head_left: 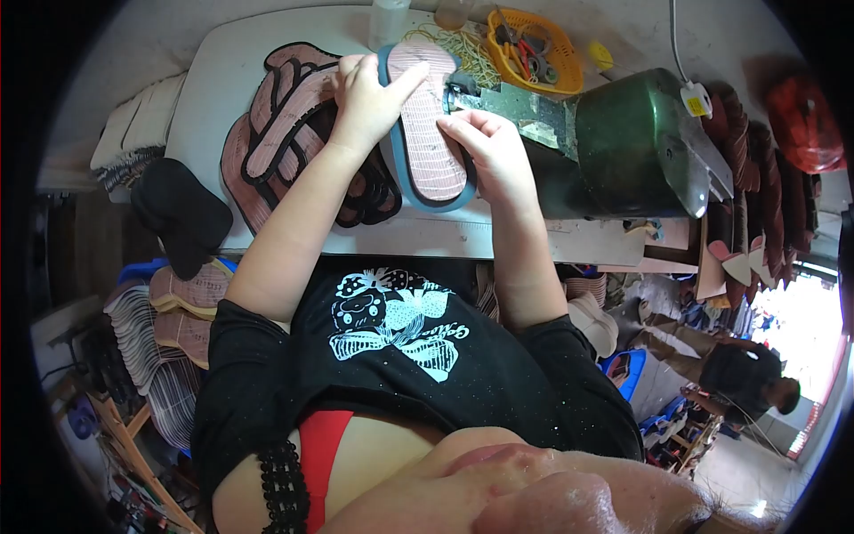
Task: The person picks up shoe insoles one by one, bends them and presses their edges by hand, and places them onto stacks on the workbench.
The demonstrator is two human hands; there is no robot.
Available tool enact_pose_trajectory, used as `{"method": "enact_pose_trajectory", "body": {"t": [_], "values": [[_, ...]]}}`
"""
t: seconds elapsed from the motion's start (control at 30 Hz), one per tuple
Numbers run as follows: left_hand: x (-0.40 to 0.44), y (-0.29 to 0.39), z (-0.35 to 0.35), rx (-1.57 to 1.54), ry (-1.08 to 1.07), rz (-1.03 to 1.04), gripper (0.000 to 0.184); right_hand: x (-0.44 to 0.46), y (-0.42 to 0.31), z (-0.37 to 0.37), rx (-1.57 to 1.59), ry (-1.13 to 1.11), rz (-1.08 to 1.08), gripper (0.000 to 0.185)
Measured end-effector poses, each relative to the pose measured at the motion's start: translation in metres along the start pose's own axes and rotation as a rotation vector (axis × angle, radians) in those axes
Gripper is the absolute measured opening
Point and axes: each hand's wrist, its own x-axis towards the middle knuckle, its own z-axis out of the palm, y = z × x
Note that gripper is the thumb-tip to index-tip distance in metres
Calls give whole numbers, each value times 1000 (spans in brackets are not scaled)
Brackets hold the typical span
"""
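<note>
A shoe sole [427, 133] with a pinkish, line-patterned top and a blue-grey edge is held lengthwise between both hands. My left hand [369, 102] grips its left side near the upper end, the thumb lying across the patterned face. My right hand [489, 147] pinches the right edge around the middle, beside the dark working head [460, 87] of a green machine [623, 133]. Whether the sole touches that head cannot be made out. Left of my left hand lies a heap of similar soles [285, 133] with black edges.
On the white table [209, 98], a yellow basket [569, 76] of tools stands beyond a tangle of yellowish cord [471, 53] and a clear container [389, 22]. A black cap-like thing [182, 214] sits at the left edge. Stacked soles [147, 338] stand lower left; another person [738, 369] is at right.
</note>
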Motion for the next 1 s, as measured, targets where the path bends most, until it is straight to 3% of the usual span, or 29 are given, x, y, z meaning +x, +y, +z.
{"method": "enact_pose_trajectory", "body": {"t": [0.23,0.37,0.5,0.53,0.57,0.63,0.67,0.7,0.77,0.8,0.9,1.0], "values": [[12,2,11,-17,43,-53,70,-46,3,19,291,-22,283,29],[29,-7,12,-132,-46,-95,78,-36,14,31,412,82,120,27],[46,1,-2,253,-138,-77,81,-20,18,43,451,166,44,26],[55,-6,-4,339,-196,-42,86,-16,17,46,446,171,17,25],[63,-5,-7,365,-222,-9,77,-12,16,48,451,181,7,25],[70,-6,-6,408,50,356,66,-6,15,50,461,201,-12,25],[76,0,-9,517,153,641,46,-4,17,49,436,171,15,28],[75,31,-24,404,-188,427,53,-2,18,49,441,176,7,28],[99,52,-38,378,-820,383,51,3,18,52,447,182,-13,29],[111,53,-41,374,-1027,542,47,5,17,53,454,185,-14,29],[123,66,-42,580,-1207,594,44,8,13,54,463,205,-21,31],[137,53,-35,467,-1273,570,44,10,11,56,450,231,-20,32]]}}
